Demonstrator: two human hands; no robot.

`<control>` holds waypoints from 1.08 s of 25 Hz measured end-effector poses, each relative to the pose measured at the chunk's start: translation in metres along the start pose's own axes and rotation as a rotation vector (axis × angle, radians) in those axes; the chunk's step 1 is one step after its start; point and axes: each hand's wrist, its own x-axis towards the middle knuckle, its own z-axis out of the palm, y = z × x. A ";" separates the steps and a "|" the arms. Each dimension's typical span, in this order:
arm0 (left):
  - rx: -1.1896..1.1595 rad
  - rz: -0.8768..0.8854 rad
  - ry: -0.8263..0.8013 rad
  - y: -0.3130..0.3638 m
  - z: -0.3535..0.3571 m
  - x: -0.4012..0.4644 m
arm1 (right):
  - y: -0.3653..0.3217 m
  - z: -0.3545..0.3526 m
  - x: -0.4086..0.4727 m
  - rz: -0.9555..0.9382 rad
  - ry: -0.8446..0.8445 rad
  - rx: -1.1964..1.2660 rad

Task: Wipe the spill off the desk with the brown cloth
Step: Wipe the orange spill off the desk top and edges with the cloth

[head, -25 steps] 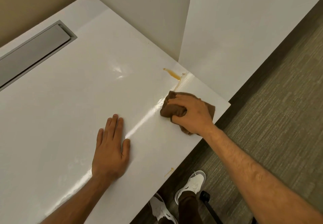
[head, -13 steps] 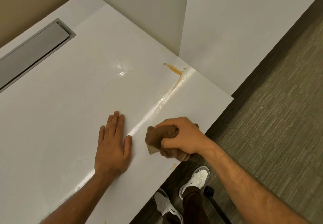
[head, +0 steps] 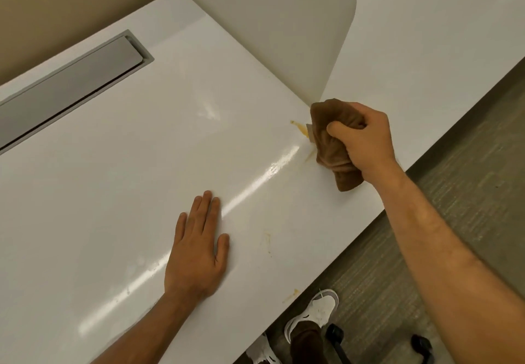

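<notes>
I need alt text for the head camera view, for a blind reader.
A right hand grips a bunched brown cloth beside an orange spill on a white desk. The left hand rests flat on the desk.

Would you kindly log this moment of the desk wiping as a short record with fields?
surface: white desk
left hand: flat on the desk, fingers straight
right hand: grips bunched brown cloth
cloth position: beside the divider panel
spill: orange streak left of the cloth
other marks: small orange smear at the near edge
</notes>
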 end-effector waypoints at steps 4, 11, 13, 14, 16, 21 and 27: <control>0.001 -0.001 -0.006 -0.002 0.001 0.001 | 0.014 0.024 0.033 -0.051 0.017 -0.179; 0.013 -0.002 -0.010 -0.004 0.004 0.002 | 0.040 0.052 0.050 -0.200 -0.136 -0.517; 0.018 -0.003 -0.005 -0.004 0.004 0.001 | 0.045 0.049 0.047 -0.227 -0.178 -0.549; 0.022 -0.004 -0.001 -0.003 0.004 0.001 | 0.045 0.048 0.044 -0.228 -0.225 -0.558; 0.027 -0.007 0.002 -0.003 0.004 0.001 | 0.045 0.050 0.033 -0.248 -0.353 -0.526; 0.022 -0.019 -0.004 -0.004 0.005 0.000 | 0.041 0.068 -0.028 -0.319 -0.610 -0.426; 0.025 -0.016 0.002 -0.008 0.008 -0.001 | 0.044 0.079 -0.125 -0.391 -0.907 -0.411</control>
